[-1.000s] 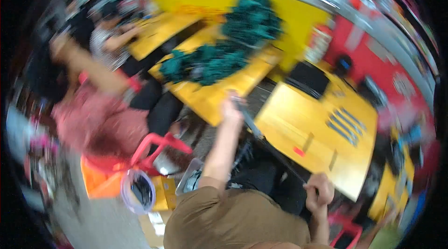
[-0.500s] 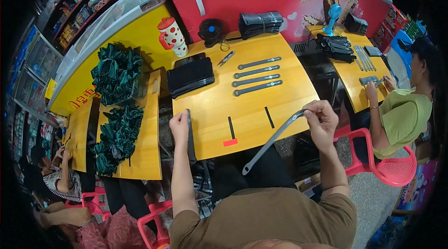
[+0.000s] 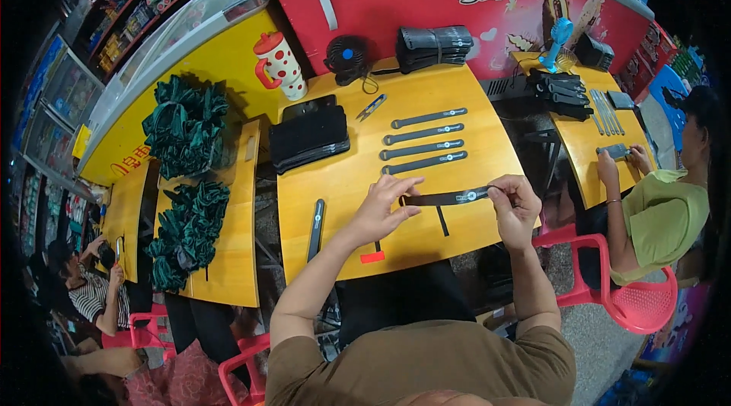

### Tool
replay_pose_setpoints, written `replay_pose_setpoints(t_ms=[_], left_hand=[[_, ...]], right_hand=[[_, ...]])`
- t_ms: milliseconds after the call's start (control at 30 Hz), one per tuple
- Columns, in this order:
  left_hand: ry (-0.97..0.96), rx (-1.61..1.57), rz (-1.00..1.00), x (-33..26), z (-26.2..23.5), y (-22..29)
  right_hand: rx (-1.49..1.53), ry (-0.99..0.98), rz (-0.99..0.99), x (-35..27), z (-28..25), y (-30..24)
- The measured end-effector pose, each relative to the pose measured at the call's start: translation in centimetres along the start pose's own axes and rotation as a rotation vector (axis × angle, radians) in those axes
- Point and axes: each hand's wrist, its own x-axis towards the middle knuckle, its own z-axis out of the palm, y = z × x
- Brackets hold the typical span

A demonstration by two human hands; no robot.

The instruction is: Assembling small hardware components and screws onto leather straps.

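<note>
Head view shows both hands holding one black strap [image 3: 445, 197] stretched flat between them, just above the near edge of the yellow table [image 3: 343, 178]. Left hand [image 3: 378, 212] pinches the strap's plain end between thumb and fingers; right hand [image 3: 516, 208] pinches the other end, just past a small pale round mark on the strap.

Each pinch takes only the very tip, so the likeliest slip, as I judge it, is one end pulling free, which would let the strap swing down off the table edge toward the lap. Uneven pulling could also twist it, since it looks thin and limp. Just under the grip lie a short black strip [image 3: 442, 221] and a small red tab [image 3: 372, 257]; a dropped wrist might brush them out of place.

The strap is long, narrow and dark, running nearly level from hand to hand. Beyond the grip, four like straps [image 3: 425, 140] lie in a neat row, and one more strap [image 3: 315, 229] lies lengthwise left of the left hand. A person in a green shirt [image 3: 661, 217] works at the next table, well apart to the right.
</note>
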Motion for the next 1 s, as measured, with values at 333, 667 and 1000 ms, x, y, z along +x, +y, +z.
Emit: replay_pose_setpoints(t_ms=[333,667,1000], left_hand=[[0.06,-0.525,-0.421,13.4,-1.4,-11.6],[0.278,0.384,-0.514,19.4,1.2,-17.5],[0.286,0.638,-0.254,16.5,-0.6,-12.5]], right_hand=[[0.079,0.026,0.009,13.6,2.3,13.3],[-0.775,-0.032,-0.134,19.1,4.7,24.3],[-0.823,-0.048,0.034,19.2,6.4,24.0]])
